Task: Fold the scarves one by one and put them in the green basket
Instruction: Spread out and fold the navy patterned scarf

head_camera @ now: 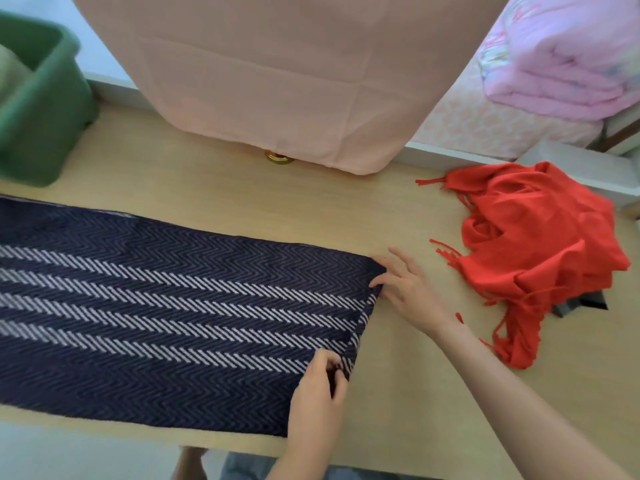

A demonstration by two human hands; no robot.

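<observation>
Head view, left hand (317,386) pinching near corner of navy scarf (166,306), right hand (407,291) pinching far corner

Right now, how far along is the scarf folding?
Done: a pale cloth lies in the green basket, possibly a scarf. In hand: the navy scarf lies flat, left hand and right hand pinching its right end. Left: the red scarf, heaped, unfolded.

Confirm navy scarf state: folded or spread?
Spread: navy scarf lies flat along the table, left hand and right hand at its right end.
</observation>
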